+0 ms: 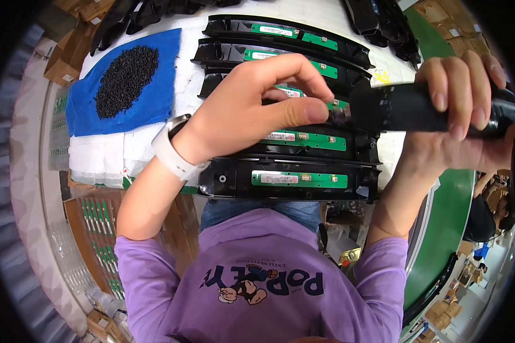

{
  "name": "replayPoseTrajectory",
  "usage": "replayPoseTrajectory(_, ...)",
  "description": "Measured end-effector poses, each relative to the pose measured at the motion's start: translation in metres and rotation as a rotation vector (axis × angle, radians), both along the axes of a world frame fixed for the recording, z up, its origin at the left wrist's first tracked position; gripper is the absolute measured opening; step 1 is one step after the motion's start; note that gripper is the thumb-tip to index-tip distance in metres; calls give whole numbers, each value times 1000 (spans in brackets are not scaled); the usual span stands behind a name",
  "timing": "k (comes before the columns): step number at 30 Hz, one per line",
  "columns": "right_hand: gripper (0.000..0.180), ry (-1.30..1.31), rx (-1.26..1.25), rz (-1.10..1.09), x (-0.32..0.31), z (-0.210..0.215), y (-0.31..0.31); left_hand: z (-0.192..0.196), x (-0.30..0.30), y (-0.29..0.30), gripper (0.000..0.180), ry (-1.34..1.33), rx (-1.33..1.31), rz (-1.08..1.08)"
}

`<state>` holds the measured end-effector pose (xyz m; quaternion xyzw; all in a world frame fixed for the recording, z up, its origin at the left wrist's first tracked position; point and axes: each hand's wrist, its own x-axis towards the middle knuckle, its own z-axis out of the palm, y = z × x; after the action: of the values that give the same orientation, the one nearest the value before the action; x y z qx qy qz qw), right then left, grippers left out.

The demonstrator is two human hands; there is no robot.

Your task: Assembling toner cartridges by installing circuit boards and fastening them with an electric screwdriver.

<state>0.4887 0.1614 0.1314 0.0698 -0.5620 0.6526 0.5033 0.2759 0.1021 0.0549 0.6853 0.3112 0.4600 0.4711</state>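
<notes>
My right hand (458,94) is wrapped round the body of a black electric screwdriver (403,107), held level with its tip pointing left. At that tip, my left hand (263,108) is closed, thumb and forefinger drawn together; whatever lies between them is too small to make out. Below both hands, several long black plastic housings (232,177) lie side by side, each with a green circuit board (320,181) along its middle. My left hand and the screwdriver cover parts of the middle housings.
A heap of small black screws (126,80) lies on a blue cloth (169,63) at the left of the white-covered table (189,31). More black plastic parts (377,23) sit at the far edge. A box of circuit boards (100,228) stands lower left; a green surface (449,211) runs along the right.
</notes>
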Motion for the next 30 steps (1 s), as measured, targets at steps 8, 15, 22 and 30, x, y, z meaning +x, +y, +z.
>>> replayPoseTrajectory(8, 51, -196, 97, 5, -8, -12, -10, 8, -16, -6, 18, 805, 526, -19)
replayPoseTrajectory(15, 58, -294, -29, 36, -10, -19, -12, 4, -13, -10, 21, 813, 457, -53)
replayPoseTrajectory(22, 53, -339, 92, 247, -16, -19, -3, -1, -7, -7, 17, 762, 459, -67)
replayPoseTrajectory(30, 50, -383, 209, 474, -29, -21, -2, -10, 0, -10, 20, 656, 510, -13)
